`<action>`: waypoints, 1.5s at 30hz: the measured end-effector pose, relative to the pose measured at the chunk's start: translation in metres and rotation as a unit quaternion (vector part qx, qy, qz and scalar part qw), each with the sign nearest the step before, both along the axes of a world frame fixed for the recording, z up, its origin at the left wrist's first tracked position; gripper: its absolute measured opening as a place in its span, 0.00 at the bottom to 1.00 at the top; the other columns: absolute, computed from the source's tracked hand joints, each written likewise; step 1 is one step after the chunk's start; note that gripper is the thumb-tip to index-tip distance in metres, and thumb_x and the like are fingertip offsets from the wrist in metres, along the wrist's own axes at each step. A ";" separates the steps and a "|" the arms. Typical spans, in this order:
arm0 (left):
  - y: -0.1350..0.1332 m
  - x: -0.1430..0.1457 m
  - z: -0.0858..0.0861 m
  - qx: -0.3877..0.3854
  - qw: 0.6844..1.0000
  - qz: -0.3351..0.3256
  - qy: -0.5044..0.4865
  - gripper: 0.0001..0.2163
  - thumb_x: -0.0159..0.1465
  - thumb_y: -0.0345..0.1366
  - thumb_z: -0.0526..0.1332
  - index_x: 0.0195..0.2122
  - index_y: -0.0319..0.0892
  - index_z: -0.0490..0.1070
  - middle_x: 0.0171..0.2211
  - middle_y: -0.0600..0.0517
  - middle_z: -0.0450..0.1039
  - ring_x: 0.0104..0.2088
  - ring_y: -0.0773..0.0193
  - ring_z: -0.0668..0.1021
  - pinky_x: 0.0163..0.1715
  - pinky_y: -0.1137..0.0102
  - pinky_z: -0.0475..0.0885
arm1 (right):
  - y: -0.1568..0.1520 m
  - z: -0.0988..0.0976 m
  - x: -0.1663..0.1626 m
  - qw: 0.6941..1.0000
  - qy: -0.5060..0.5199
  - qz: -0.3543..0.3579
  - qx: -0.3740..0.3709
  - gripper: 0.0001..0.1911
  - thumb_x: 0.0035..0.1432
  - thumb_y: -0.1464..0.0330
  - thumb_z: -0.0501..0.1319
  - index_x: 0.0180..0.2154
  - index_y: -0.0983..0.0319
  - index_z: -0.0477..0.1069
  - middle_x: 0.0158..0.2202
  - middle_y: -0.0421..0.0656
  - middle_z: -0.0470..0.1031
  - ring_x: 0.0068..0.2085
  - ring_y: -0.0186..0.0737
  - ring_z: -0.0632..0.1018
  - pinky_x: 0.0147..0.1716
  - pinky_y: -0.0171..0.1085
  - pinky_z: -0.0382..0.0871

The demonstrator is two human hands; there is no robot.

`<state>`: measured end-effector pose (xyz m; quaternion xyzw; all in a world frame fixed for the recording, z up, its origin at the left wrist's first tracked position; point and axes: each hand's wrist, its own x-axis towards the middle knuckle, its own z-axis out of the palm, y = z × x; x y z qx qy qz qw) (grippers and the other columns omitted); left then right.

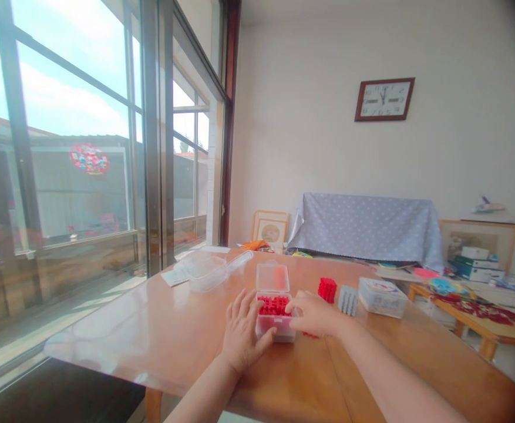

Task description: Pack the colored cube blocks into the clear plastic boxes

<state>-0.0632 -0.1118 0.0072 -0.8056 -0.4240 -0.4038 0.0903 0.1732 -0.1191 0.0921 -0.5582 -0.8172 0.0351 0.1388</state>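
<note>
A small clear plastic box (263, 329) stands on the table with its hinged lid (273, 278) tipped up at the back. Red interlocking plastic pieces (273, 305) fill its top. My left hand (245, 335) holds the box's left side, fingers extended along it and thumb across the front. At the right rim, my right hand (314, 314) has its fingers bent, index beside the red pieces and thumb low against the wall. Its fingertips are partly hidden. To the right stand a red block stack (327, 289) and a grey block stack (347, 300).
A lidded clear container (383, 298) sits at the table's right. Empty clear plastic packaging (208, 271) and a paper sheet (175, 277) lie at the back left. Small red pieces (310, 335) lie beneath my right wrist. The wooden table's (151, 341) left edge runs near tall windows.
</note>
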 end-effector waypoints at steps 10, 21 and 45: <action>0.024 -0.001 0.050 -0.126 0.985 -0.059 0.105 0.24 0.48 0.55 0.72 0.41 0.48 0.73 0.68 0.48 0.55 0.70 0.39 0.46 0.64 0.43 0.52 | 0.021 0.017 -0.012 0.987 -0.095 0.006 -0.126 0.12 0.39 0.60 0.70 0.29 0.57 0.78 0.24 0.37 0.73 0.29 0.38 0.73 0.28 0.33 0.59; 0.029 -0.002 0.045 -0.165 0.976 -0.059 0.130 0.15 0.51 0.48 0.70 0.37 0.47 0.77 0.67 0.51 0.57 0.71 0.40 0.47 0.66 0.46 0.50 | 0.034 0.013 -0.012 0.962 -0.120 0.002 -0.247 0.09 0.44 0.60 0.65 0.24 0.59 0.71 0.18 0.35 0.70 0.23 0.36 0.74 0.23 0.32 0.64; 0.035 -0.004 0.051 -0.192 0.968 -0.074 0.144 0.14 0.49 0.45 0.72 0.36 0.49 0.80 0.67 0.49 0.59 0.70 0.35 0.50 0.64 0.43 0.53 | 0.033 0.005 0.003 0.956 -0.009 0.025 -0.291 0.15 0.48 0.61 0.66 0.39 0.58 0.77 0.18 0.33 0.69 0.22 0.34 0.73 0.23 0.30 0.65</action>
